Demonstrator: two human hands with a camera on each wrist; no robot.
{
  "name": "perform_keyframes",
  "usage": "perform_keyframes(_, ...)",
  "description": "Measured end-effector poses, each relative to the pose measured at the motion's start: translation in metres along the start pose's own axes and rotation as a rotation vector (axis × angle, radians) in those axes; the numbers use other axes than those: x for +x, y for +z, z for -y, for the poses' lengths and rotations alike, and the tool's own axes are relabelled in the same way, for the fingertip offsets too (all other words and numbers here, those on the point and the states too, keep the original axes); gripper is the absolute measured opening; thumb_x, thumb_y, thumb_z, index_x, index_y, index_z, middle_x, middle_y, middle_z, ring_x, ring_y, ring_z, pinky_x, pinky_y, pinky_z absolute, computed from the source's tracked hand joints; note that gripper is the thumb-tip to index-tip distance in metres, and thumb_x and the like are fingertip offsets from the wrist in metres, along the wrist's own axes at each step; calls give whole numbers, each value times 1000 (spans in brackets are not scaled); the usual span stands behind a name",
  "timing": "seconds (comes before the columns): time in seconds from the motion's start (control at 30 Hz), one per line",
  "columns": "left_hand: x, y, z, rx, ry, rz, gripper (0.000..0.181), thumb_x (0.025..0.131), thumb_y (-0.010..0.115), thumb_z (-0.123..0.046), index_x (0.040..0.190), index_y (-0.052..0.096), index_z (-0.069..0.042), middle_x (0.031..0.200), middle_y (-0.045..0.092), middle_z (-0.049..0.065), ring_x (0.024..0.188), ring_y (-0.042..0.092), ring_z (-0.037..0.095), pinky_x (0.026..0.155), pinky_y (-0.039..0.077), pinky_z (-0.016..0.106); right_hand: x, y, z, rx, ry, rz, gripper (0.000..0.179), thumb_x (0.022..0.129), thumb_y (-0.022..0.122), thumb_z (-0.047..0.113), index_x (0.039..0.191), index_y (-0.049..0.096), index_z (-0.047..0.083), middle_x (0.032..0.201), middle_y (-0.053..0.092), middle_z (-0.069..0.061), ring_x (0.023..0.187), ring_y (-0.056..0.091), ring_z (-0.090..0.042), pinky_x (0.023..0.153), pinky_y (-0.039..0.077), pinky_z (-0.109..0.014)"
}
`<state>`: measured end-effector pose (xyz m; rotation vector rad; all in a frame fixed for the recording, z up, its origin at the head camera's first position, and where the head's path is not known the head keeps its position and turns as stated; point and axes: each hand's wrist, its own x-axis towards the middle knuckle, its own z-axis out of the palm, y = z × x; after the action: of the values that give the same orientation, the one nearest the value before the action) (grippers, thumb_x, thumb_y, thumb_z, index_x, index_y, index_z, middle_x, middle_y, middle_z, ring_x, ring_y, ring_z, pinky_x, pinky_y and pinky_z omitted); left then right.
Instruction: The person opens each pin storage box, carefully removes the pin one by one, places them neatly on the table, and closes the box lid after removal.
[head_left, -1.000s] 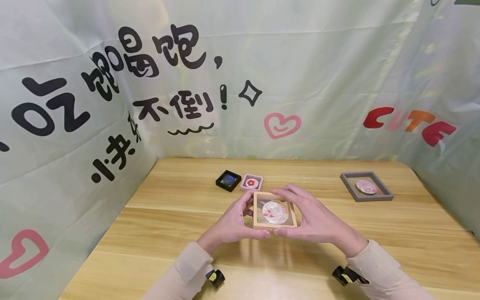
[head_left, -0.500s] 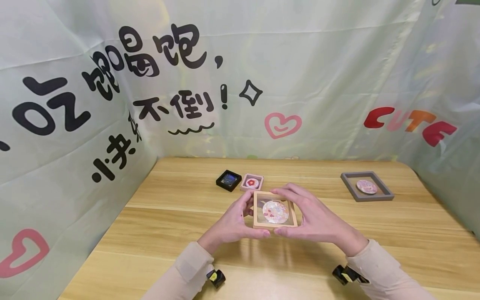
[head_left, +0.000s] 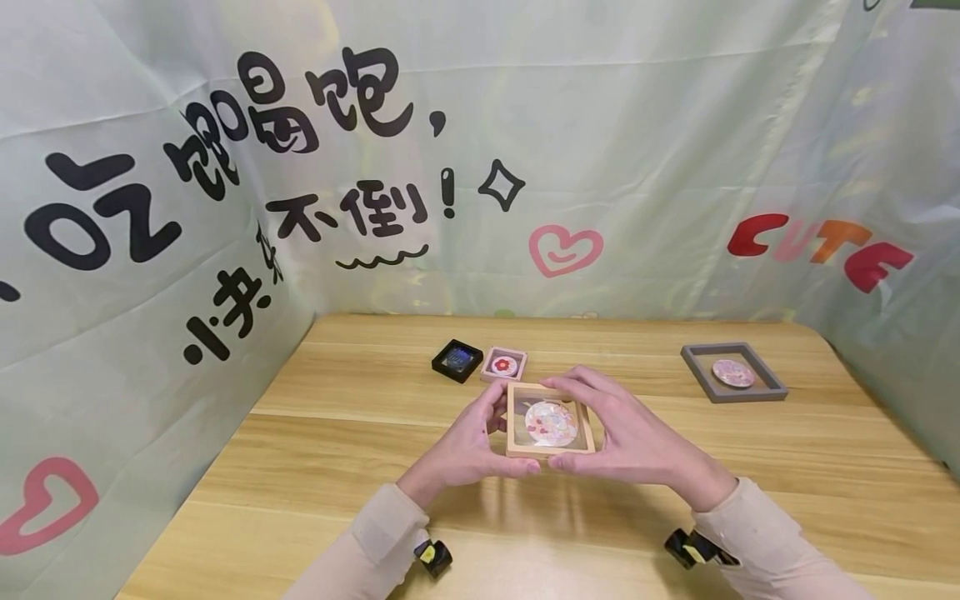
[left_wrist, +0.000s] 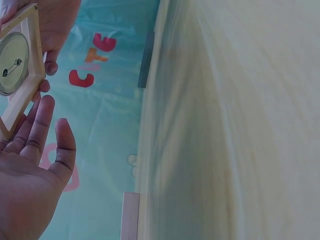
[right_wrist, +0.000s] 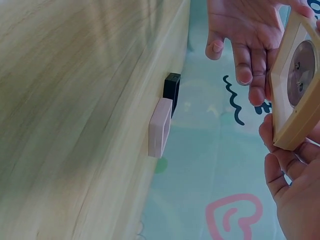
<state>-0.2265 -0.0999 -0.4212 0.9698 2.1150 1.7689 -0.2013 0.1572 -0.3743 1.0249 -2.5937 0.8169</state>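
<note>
A pale green fabric backdrop (head_left: 645, 150) with black Chinese characters, pink hearts and the word CUTE rose on the sides, its writing cut off at the left edge. Against it stood a light wood-grain table (head_left: 360, 467), its near edge out of frame.

Two beige sleeves (head_left: 352, 550) entered from below, cropped at the bottom. The right hand (head_left: 637, 437) spanned the peach-coloured square frame (head_left: 534, 452), thumb at the bottom edge, fingers bent over the top and covering its upper right corner. The left hand (head_left: 468, 446) held the other side, thumb below; most of its fingers were hidden behind in the head view, though the left wrist view showed them against the back, the little finger apart.

Well to the right lay a grey square frame (head_left: 750, 397). The peach-coloured square frame hung above the table, tilted toward the wearer, and was cut off in both wrist views. Behind it sat a black square frame (head_left: 441, 372) and, just beside, a small pink square frame (head_left: 522, 364), their contents turned from the right wrist camera.

Black wrist mounts (head_left: 433, 557) were partly tucked under the cuffs. A round printed badge (head_left: 551, 424) showed through the peach-coloured square frame, its picture too fine to read; a metal pin (left_wrist: 12, 67) crossed its back.
</note>
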Motion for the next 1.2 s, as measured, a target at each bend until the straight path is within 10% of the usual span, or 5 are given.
perform_keyframes(0.9,-1,-2,1,-16,-16,-10,84,80,92,-16,150,45,-17,140,62,11,124,66,37,113,51,63,4,-5,4,26,29,22,78,81,87,53,146,63,18,124,62,12,107,60,-8,92,58,-43)
perform_keyframes(1.2,0,-1,3,-2,-15,-5,84,79,92,-16,150,46,-16,139,61,15,120,67,24,108,55,44,3,-4,3,68,72,31,75,83,86,52,146,63,16,127,63,8,108,61,-12,91,57,-44)
